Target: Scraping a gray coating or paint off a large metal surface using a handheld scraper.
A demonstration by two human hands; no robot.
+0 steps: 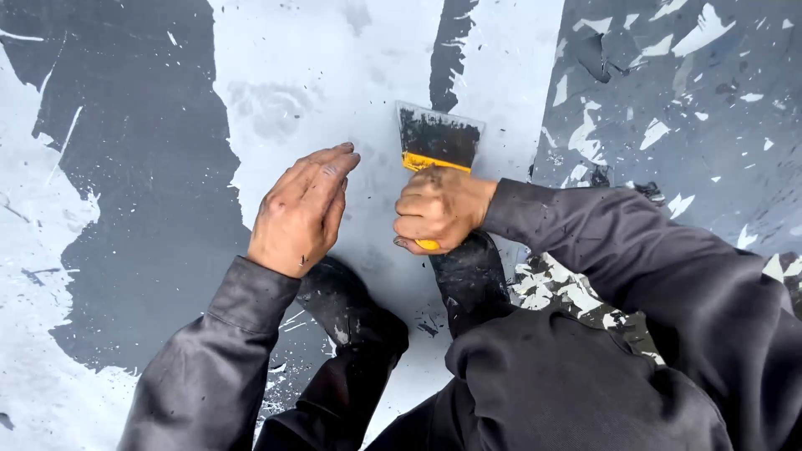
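My right hand (440, 209) is closed around the yellow handle of a wide scraper (438, 136). Its dirty metal blade points away from me and rests on the pale grey coated floor (317, 67). My left hand (302, 210) lies flat, palm down, on that pale coating just left of the scraper, fingers together and pointing up and to the right, holding nothing. Both hands are grimy, and both arms wear dark grey sleeves.
Two dark boots (355, 311) stand below my hands on the floor. Bare dark patches (150, 209) spread on the left, and a dark area with flaked white paint chips (668, 83) lies on the right. A narrow dark strip (449, 50) runs beyond the blade.
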